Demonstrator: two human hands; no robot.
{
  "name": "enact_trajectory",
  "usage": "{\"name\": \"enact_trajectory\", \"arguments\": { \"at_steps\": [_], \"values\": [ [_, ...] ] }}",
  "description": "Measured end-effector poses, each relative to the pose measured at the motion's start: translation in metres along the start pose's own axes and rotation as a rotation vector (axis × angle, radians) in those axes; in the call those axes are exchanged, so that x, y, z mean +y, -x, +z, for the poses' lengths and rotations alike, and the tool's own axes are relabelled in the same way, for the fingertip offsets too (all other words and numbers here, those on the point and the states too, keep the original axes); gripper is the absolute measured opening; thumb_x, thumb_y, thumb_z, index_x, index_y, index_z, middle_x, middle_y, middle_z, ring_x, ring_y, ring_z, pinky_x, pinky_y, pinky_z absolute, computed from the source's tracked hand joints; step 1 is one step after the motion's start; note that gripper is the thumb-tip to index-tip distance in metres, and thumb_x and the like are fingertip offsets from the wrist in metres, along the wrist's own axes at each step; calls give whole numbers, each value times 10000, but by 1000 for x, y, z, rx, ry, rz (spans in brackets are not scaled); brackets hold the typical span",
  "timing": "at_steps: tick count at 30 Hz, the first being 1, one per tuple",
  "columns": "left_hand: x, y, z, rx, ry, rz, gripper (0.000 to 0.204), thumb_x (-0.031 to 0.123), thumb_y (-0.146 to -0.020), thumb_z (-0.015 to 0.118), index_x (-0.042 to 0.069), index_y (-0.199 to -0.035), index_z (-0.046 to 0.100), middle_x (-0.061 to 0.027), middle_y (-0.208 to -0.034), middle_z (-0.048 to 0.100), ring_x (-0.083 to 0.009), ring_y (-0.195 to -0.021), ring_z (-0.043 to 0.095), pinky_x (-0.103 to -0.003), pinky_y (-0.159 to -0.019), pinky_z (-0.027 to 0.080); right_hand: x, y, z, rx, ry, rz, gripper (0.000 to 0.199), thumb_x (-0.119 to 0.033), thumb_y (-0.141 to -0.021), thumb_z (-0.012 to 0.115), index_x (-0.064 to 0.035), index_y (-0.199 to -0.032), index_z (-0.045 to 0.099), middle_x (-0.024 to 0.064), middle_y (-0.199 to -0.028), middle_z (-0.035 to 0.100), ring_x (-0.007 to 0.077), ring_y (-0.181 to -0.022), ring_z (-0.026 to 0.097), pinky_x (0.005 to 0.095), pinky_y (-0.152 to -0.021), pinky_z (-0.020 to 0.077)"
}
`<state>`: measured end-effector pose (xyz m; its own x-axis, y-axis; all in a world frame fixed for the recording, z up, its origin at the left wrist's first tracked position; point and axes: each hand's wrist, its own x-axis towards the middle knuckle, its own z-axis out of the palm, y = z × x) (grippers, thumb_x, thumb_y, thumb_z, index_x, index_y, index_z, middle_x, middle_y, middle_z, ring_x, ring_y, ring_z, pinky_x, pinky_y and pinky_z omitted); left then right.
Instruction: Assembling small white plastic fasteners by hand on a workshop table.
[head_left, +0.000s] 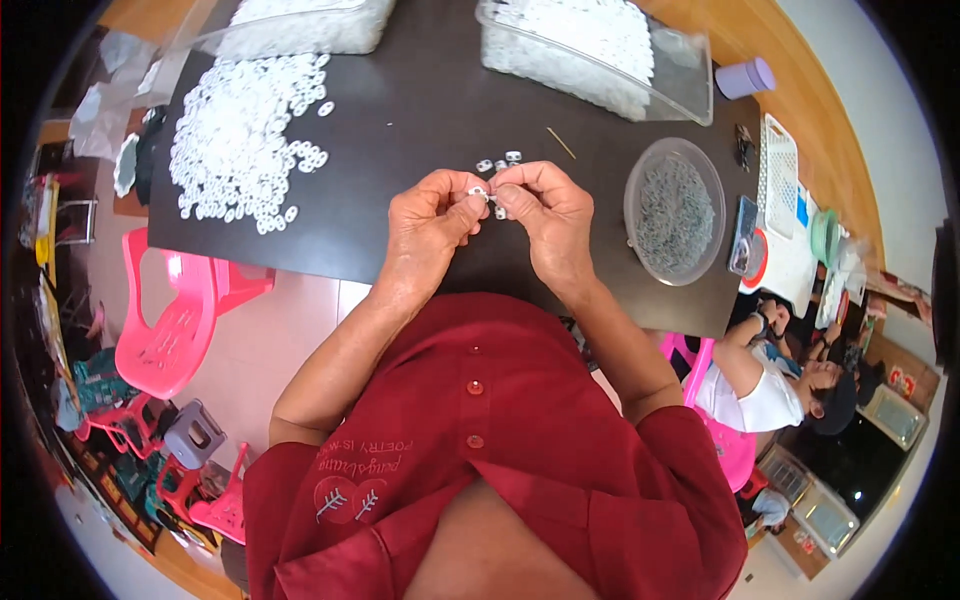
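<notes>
My left hand [428, 225] and my right hand [548, 215] meet over the dark table, fingertips almost touching. Between the left thumb and forefinger is a small white plastic piece [478, 191], oval with a hole. The right thumb and forefinger are pinched against its right side; whatever they grip is too small to tell. Several similar white pieces [513, 156] lie just beyond and under the fingertips. Right of the hands stands a round clear tub [634, 215] of small grey metal parts [676, 215]. A heap of white pieces [235, 135] spreads over the table's left side.
Two clear plastic bins [690, 95] of white pieces stand at the far edge. A thin stick [561, 143] lies nearer. Along the right are a purple cup [745, 78], a phone [743, 232] and a white basket [780, 175]. A pink chair [170, 315] stands left; another person [765, 390] sits right.
</notes>
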<state>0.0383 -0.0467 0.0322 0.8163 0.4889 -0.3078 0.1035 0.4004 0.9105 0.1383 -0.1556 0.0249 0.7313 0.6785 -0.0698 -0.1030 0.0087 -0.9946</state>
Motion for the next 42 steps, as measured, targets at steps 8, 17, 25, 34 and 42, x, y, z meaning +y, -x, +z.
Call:
{"name": "enact_trajectory", "arguments": {
  "at_steps": [8,17,25,34,42],
  "values": [
    [6,16,-41,64,-113,111,101,104,-866,592,15,-906,617,4,-741,578,-49,-628,496,-177,-540,398,5,3,48,-41,-50,-35,46,4,-814,606,10,-859,604,7,-799,598,58,-724,532,206,-664,443],
    [8,16,-61,69,-145,106,99,99,-855,599,7,-884,621,11,-729,579,-41,-623,495,-175,-526,399,11,0,68,-46,83,-121,50,48,-805,589,17,-844,593,28,-821,590,75,-736,539,214,-673,446],
    [7,13,-70,104,-137,-54,51,38,-831,592,-9,-837,612,-19,-702,589,-59,-570,500,-182,-492,404,29,-4,76,-32,242,-296,89,85,-782,593,13,-833,602,53,-824,587,106,-759,537,232,-675,452],
    [-5,12,-84,138,-49,-58,48,3,-812,571,-13,-797,613,-1,-634,559,-45,-530,481,-193,-452,396,35,-6,81,-140,371,-333,93,92,-780,585,9,-821,597,66,-858,583,130,-767,547,240,-679,457],
    [-7,16,-81,177,-206,30,89,57,-858,569,8,-909,623,8,-719,579,-44,-608,497,-188,-526,423,38,-14,82,-159,350,-260,117,103,-789,564,15,-863,584,76,-878,578,133,-797,557,245,-716,461]
  ]
}}
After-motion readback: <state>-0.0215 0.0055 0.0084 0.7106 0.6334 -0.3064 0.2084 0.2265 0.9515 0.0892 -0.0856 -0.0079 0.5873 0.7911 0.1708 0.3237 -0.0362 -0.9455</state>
